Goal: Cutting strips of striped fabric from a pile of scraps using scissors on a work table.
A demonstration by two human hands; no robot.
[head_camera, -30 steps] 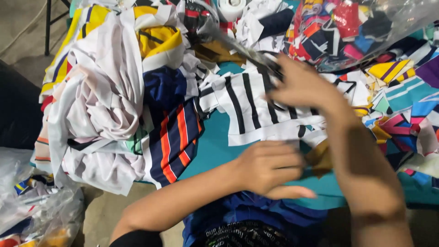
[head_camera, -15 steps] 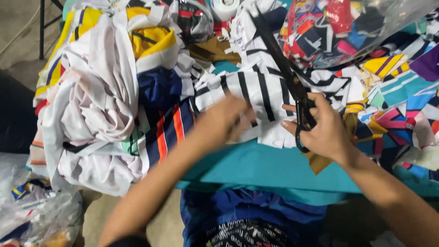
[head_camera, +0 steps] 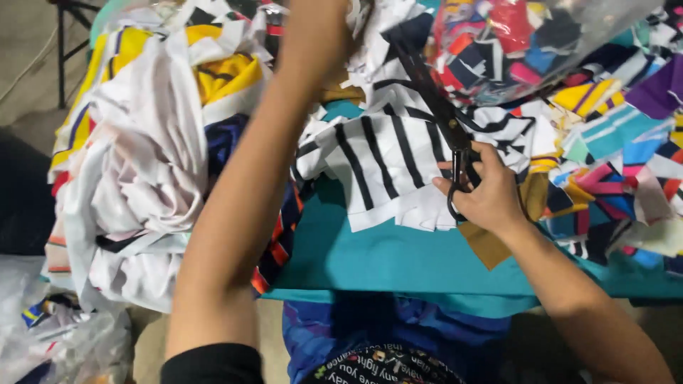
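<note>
White scraps (head_camera: 135, 178) pile up on the left; the left arm reaches up over them, its hand out of frame. Striped cloth (head_camera: 384, 163) lies mid-worktop (head_camera: 398, 259). Right hand (head_camera: 484, 192) is closed around black scissors (head_camera: 441, 114), blades on the cloth.

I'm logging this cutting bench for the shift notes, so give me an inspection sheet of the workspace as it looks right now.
Surface: teal cloth-covered table, mostly buried under fabric.
Job's things: long black-handled scissors lying over a white fabric piece with black stripes.
Clutter: heap of white, yellow and navy garments at left; small multicoloured fabric offcuts at right; clear plastic bag of scraps above.
Hands: right hand grips the scissor handles; left arm reaches up, with the left hand out of frame.
Cables: nothing seen.
Surroundings: concrete floor, crumpled clear plastic bags at lower left.
</note>
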